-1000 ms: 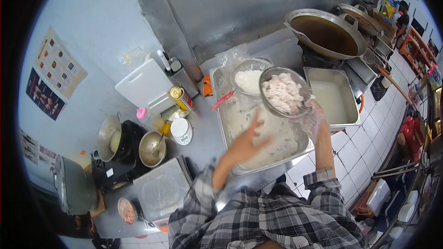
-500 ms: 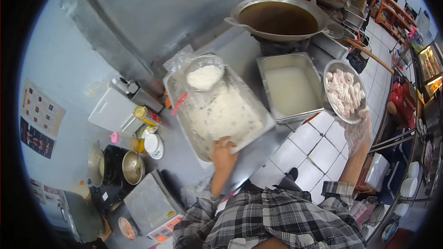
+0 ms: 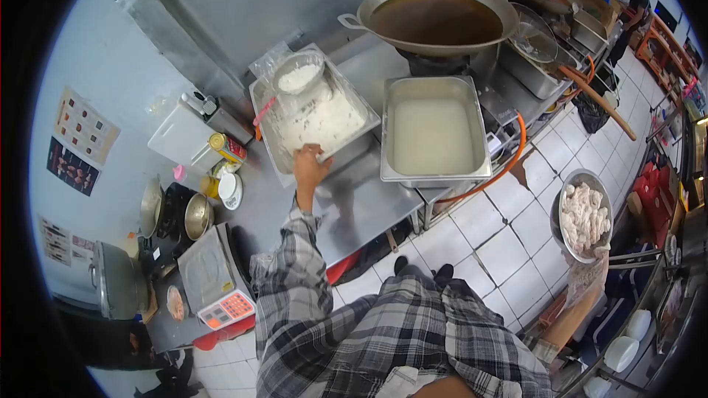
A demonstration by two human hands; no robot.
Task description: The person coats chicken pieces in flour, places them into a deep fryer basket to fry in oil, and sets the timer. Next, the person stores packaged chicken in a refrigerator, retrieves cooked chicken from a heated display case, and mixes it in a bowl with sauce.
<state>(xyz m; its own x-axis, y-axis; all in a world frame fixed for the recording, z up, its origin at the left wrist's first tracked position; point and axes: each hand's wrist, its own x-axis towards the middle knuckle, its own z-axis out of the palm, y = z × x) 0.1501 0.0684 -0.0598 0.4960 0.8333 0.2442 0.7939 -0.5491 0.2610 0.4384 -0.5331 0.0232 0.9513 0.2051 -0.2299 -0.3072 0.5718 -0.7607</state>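
My left hand (image 3: pixel 313 166) is closed over the near rim of a deep metal tray (image 3: pixel 352 149) of white flour (image 3: pixel 324 119). A sieve (image 3: pixel 299 74) with more flour rests at the tray's far end, beside a red handle (image 3: pixel 264 110). Out to the right, my right hand (image 3: pixel 592 265), in clear plastic, grips the edge of a round metal bowl (image 3: pixel 557 210). Raw, pale meat pieces (image 3: pixel 585 212) fill the bowl, which is held above the floor. Plastic and the bowl's edge partly hide the right fingers.
A rectangular pan (image 3: pixel 479 166) of cloudy liquid stands right of the tray. Behind it, a wide wok (image 3: pixel 361 18) holds dark oil. A wooden handle (image 3: pixel 601 103) juts over the tiled floor (image 3: pixel 479 236). At left are a scale (image 3: pixel 210 280) and tins (image 3: pixel 227 147). A person (image 3: pixel 638 4) stands far right.
The view has shifted back. My right hand has carried the bowl away from the liquid pan, toward the lower right. My left hand stays on the tray's rim.
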